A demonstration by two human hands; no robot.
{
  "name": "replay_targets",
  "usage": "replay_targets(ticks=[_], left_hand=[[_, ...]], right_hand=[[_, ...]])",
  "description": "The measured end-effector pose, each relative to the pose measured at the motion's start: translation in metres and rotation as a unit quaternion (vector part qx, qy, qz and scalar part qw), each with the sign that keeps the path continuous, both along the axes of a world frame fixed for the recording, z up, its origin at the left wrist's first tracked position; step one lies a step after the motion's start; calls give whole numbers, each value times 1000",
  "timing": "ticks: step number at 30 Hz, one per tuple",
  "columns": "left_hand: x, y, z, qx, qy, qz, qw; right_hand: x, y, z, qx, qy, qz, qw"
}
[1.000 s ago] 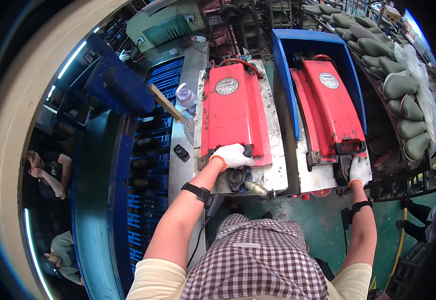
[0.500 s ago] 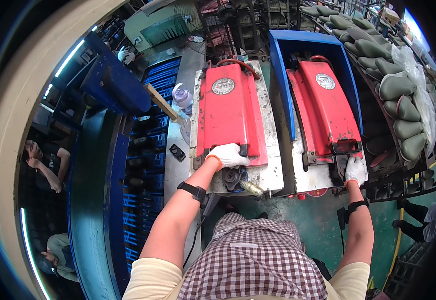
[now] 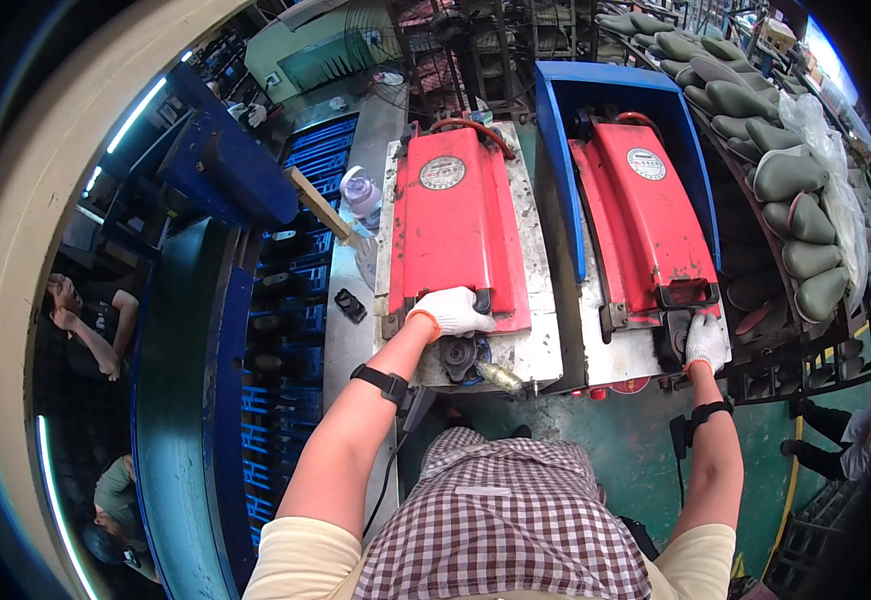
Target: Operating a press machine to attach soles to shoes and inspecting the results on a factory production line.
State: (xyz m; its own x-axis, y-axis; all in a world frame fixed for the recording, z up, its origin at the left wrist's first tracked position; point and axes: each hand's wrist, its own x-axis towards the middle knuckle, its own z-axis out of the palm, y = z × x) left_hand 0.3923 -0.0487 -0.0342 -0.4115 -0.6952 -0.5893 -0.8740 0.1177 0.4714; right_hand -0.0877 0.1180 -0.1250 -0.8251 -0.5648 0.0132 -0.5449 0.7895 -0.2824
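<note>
2 long, scuffed red machine covers side by side

On my feed I've got left glove mid-frame, right glove 3 o'clock: white knit, orange cuffs. Black forearm straps, 7 and 4 o'clock. Short cream sleeves, 7 and 4:30. Brown-white checked apron, 6 o'clock, pale strip up front.

left red cover: round label, illegible; right red cover: similar label, illegible
</note>
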Motion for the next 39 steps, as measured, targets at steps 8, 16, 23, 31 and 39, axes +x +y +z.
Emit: replay_targets(ticks=[8,16,23,31,39], left_hand=[[-1,3,5,2,22,8,1000],[3,0,-11,-13,39,9,999],[1,1,-7,-10,40,7,999],[5,-1,-14,-27,22,-9,999],[1,-1,-8,-10,11,-10,1000]], right_hand=[[5,0,4,-5,5,-2,1000],[3,1,3,3,3,-4,1000],[1,1,2,7,10,-3,1000],[3,-1,5,25,-7,1,1000],[0,0,3,18,13,2,1000]])
